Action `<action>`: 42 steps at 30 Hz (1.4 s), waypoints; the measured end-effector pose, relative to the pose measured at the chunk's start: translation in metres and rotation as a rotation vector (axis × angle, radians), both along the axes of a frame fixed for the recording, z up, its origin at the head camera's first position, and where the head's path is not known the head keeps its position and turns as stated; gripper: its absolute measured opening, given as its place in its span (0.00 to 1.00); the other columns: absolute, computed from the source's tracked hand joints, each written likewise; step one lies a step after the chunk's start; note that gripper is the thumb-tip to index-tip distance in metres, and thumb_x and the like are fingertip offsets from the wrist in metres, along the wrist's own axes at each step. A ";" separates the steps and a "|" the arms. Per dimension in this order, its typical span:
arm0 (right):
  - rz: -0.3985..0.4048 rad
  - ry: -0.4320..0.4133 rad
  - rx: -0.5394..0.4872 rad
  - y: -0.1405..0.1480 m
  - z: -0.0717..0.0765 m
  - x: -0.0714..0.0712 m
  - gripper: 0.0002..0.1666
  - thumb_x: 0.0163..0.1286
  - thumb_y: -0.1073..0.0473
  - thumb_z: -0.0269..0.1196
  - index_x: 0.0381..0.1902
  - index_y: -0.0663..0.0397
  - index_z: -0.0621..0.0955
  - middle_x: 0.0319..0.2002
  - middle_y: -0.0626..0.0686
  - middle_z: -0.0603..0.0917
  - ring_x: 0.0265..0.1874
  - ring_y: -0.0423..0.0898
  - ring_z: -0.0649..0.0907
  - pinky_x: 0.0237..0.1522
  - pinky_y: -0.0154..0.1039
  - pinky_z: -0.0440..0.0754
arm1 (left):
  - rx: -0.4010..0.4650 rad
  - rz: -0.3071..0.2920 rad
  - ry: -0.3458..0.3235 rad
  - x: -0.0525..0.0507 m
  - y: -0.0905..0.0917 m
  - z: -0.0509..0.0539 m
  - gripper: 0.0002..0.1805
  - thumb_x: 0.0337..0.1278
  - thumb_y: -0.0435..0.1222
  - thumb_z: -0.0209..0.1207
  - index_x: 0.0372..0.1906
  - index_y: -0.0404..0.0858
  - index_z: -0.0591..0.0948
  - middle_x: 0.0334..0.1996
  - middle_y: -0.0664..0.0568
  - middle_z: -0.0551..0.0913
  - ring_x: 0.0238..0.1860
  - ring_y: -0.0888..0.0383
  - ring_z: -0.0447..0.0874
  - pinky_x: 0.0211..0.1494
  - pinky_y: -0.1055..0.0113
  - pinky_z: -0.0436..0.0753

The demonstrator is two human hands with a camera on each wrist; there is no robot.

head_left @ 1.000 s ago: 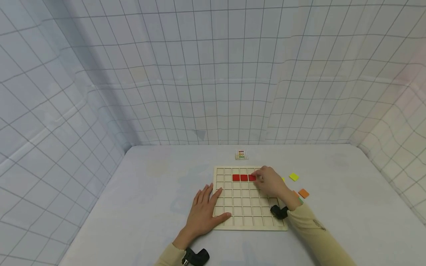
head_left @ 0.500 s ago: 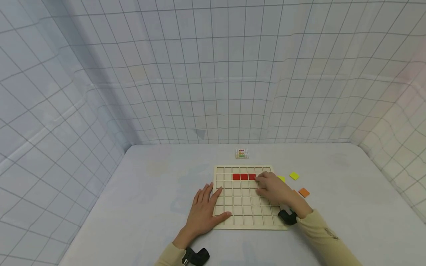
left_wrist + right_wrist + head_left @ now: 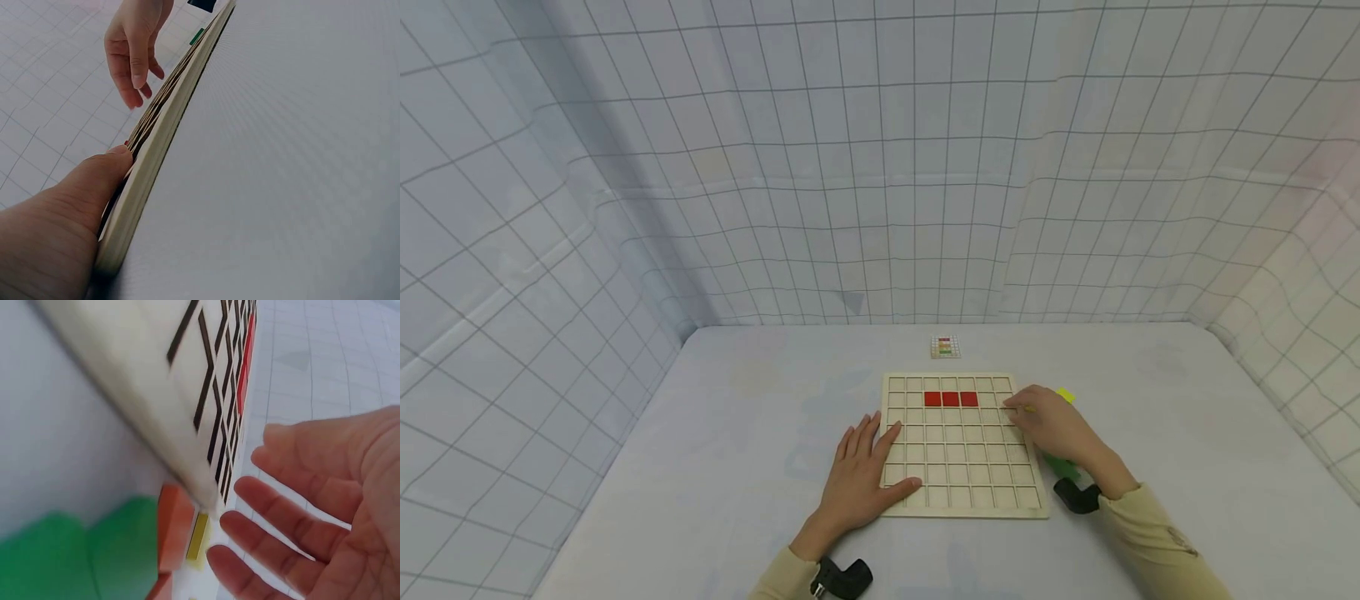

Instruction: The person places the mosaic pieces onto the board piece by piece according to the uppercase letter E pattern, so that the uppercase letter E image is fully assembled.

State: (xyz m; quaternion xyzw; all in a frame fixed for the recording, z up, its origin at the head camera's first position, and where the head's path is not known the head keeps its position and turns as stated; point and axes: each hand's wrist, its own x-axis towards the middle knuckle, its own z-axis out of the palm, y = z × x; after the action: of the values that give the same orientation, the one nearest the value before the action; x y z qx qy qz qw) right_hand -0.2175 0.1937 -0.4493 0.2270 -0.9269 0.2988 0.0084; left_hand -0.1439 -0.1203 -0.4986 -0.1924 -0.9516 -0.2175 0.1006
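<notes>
Head view: I'm seeing the pale gridded board (image 3: 953, 454) lying at lower centre, the left hand (image 3: 856, 492) resting across its left edge with fingers spread, grasping nothing. Over its right edge the right hand (image 3: 1056, 423) is hovering, fingers parted, holding nothing. On the right wrist view, a yellow tile (image 3: 198, 537) is lying at lower centre, just left of those fingertips, far nearer this hand than the other.

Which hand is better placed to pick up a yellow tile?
Probably right: the right hand looks empty, close beside a yellow tile; the left hand rests at the opposite edge of the board.
</notes>
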 end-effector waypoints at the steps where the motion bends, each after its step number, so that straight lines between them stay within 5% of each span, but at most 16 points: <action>1: -0.025 -0.015 0.006 0.003 0.001 0.000 0.14 0.66 0.63 0.62 0.49 0.62 0.82 0.49 0.58 0.80 0.44 0.55 0.80 0.45 0.53 0.76 | 0.000 0.000 -0.001 0.000 0.000 0.000 0.45 0.55 0.65 0.52 0.71 0.43 0.63 0.71 0.40 0.55 0.72 0.43 0.47 0.69 0.47 0.46; 10: -0.147 -0.033 0.107 0.023 0.000 -0.007 0.18 0.62 0.61 0.65 0.50 0.64 0.82 0.44 0.60 0.80 0.43 0.58 0.78 0.40 0.53 0.77 | -0.002 -0.003 -0.005 0.000 -0.001 -0.001 0.45 0.55 0.65 0.52 0.72 0.44 0.62 0.71 0.40 0.54 0.72 0.44 0.46 0.70 0.47 0.45; 24: -0.159 -0.058 0.140 0.026 0.001 -0.011 0.17 0.60 0.62 0.66 0.47 0.64 0.83 0.37 0.56 0.79 0.29 0.46 0.74 0.27 0.41 0.73 | 0.010 -0.008 -0.007 0.000 -0.001 -0.001 0.45 0.55 0.65 0.52 0.72 0.43 0.62 0.71 0.39 0.54 0.72 0.44 0.46 0.70 0.47 0.44; 42: -0.199 -0.095 0.128 0.029 0.002 -0.013 0.14 0.59 0.61 0.66 0.43 0.59 0.84 0.36 0.55 0.80 0.30 0.48 0.77 0.27 0.41 0.75 | 0.000 -0.004 -0.012 0.000 -0.001 -0.001 0.45 0.55 0.66 0.52 0.72 0.44 0.62 0.72 0.40 0.54 0.72 0.45 0.45 0.70 0.47 0.44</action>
State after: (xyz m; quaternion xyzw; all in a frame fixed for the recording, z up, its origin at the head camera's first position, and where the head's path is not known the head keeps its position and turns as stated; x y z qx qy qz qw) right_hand -0.2308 0.2228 -0.4469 0.1195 -0.9614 0.2469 -0.0205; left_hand -0.1442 -0.1214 -0.4995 -0.1929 -0.9518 -0.2187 0.0946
